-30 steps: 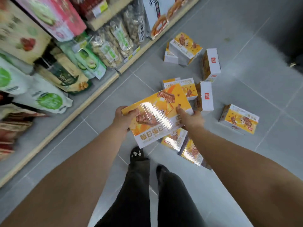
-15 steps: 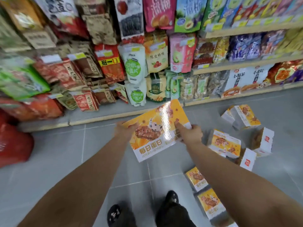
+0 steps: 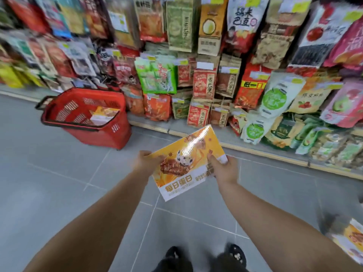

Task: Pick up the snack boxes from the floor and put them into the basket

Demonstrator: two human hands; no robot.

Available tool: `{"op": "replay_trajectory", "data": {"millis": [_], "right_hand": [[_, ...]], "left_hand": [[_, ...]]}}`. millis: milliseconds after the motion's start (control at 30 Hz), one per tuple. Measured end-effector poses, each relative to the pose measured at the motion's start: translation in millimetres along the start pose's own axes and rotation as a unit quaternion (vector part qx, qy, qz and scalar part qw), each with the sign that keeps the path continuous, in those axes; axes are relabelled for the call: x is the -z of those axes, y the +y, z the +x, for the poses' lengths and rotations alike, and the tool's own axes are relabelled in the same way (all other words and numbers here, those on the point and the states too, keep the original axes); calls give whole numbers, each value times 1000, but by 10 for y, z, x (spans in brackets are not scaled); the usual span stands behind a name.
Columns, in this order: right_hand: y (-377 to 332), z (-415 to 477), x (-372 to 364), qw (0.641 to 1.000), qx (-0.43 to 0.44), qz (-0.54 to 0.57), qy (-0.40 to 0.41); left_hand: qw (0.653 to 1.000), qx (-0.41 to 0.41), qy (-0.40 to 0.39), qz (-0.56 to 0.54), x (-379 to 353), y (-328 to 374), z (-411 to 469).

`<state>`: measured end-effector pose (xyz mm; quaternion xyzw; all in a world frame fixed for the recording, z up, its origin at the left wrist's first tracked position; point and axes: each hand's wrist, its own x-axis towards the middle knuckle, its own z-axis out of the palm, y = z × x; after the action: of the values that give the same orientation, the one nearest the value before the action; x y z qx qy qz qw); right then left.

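Carrying the large orange snack box (image 3: pixel 189 163) over to the red shopping basket (image 3: pixel 110 138) looks to be the step in hand, and it calls for a level, two-handed carry, not a toss. The left hand (image 3: pixel 146 161) grips the box's left edge and the right hand (image 3: pixel 224 169) grips its right edge. Each thumb lies on the printed face, and the other fingers are curled underneath, mostly hidden. The box is in the air above the grey tiled floor (image 3: pixel 49 183), face up and a little tilted, in front of the lowest row of snack bags (image 3: pixel 198 114). The basket stands on the floor well apart to the left, against the foot of the shelving. A smaller snack box (image 3: pixel 104 115) lies inside it, leaning at the right-hand end, so the free room is probably toward the left end, by the black handle (image 3: pixel 40 104). The box's film wrap shines and is likely slippery, so both grips should be firm until the box is past the rim. I would bring it low over the near rim, turn its long side along the basket's length, and set it down beside the box inside, not on top of it. Both hands should let go together. Dropping it from height could dent the carton or rock the light basket. Another box (image 3: pixel 351 242) lies blurred at the floor's bottom right edge, so more remains to collect.
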<state>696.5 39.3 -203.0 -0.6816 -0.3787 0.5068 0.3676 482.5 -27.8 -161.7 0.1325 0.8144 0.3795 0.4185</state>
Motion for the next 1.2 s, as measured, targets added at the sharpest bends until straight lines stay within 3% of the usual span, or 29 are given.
{"op": "replay_trajectory", "data": {"millis": [367, 467, 667, 1000, 1200], "right_hand": [[-621, -390, -2085, 975, 141, -64, -157], [-727, -340, -2847, 962, 151, -96, -208], [-901, -344, -4030, 951, 144, -115, -249], [-1335, -221, -5903, 924, 172, -162, -301], [-1316, -108, -7122, 940, 161, -170, -246]], "left_hand": [[980, 54, 152, -116, 1609, -89, 1186], [964, 76, 197, -159, 2081, -43, 1644], [961, 94, 230, -119, 2844, 141, 2294], [967, 142, 186, -101, 3976, 460, 3508], [989, 120, 88, 5, 4773, 731, 4587]]}}
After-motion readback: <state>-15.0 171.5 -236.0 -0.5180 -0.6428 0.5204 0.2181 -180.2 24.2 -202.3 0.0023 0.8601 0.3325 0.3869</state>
